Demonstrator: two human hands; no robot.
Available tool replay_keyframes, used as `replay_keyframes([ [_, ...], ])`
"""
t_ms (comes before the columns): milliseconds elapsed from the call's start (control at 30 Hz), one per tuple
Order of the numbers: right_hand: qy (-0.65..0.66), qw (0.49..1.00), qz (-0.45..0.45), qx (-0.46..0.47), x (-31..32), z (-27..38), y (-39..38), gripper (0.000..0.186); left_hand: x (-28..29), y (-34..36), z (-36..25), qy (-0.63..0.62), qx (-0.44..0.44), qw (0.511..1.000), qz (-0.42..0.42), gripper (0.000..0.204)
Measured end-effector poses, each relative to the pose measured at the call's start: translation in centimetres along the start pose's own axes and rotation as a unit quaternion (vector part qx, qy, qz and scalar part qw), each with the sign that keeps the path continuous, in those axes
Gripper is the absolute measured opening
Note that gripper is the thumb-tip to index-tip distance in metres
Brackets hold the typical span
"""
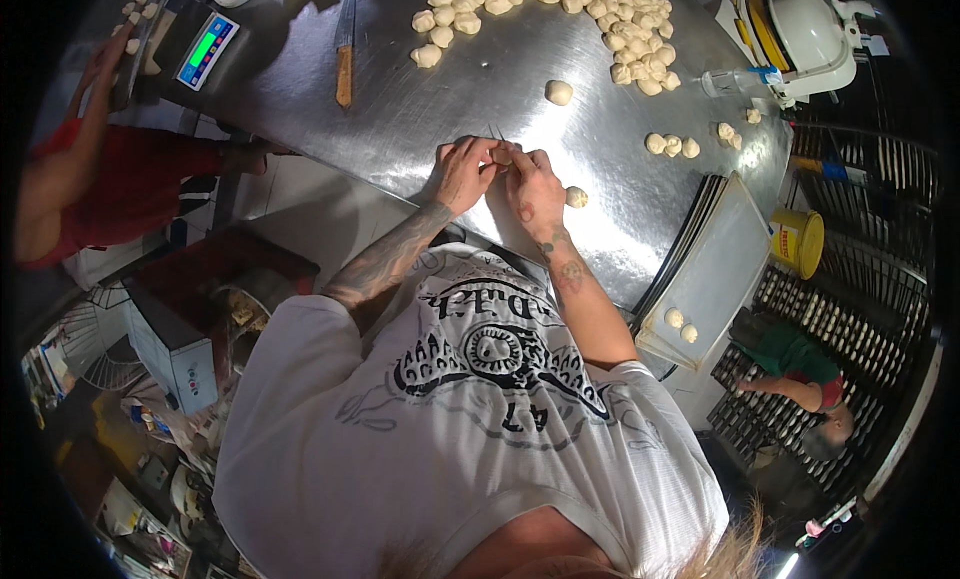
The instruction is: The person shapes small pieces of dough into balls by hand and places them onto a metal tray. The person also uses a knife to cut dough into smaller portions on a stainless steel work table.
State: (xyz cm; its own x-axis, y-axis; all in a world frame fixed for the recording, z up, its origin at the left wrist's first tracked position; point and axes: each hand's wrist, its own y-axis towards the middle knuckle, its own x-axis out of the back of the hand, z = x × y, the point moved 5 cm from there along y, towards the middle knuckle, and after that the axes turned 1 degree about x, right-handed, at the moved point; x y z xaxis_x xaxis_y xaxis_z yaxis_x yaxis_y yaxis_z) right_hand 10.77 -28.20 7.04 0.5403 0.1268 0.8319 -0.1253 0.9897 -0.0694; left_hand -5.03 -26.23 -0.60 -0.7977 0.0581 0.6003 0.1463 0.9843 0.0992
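Observation:
My left hand (463, 174) and my right hand (535, 187) meet at the near edge of the steel table (260, 99), both closed on a small brownish object (501, 156) with thin metal tips sticking up, partly hidden by my fingers. A single dough ball (576, 198) lies just right of my right hand, another (558, 93) farther up. A large cluster of dough balls (640, 54) covers the far part of the table. A long knife with a wooden handle (344, 77) lies beyond my left hand.
A digital scale (206, 51) sits upper left. Stacked trays (710, 259) with two dough balls lie right, beside a yellow bucket (797, 243). A white machine (805, 39) stands upper right. Co-workers in red (115, 194) and in green (790, 364) are at either side, near racks (850, 299).

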Motion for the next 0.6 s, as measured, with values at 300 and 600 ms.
replay_keyframes([
  [300,0.021,1.0,-0.009,0.012,0.9,0.6,-1.2,0.049,1.2,0.1,-1.1,-0.022,-0.063,0.996,-0.052,0.042],
  [600,0.003,0.997,-0.02,-0.079,4.8,-9.2,-11.7,0.049,1.1,-0.2,-0.2,0.046,-0.015,0.999,0.024,0.05],
])
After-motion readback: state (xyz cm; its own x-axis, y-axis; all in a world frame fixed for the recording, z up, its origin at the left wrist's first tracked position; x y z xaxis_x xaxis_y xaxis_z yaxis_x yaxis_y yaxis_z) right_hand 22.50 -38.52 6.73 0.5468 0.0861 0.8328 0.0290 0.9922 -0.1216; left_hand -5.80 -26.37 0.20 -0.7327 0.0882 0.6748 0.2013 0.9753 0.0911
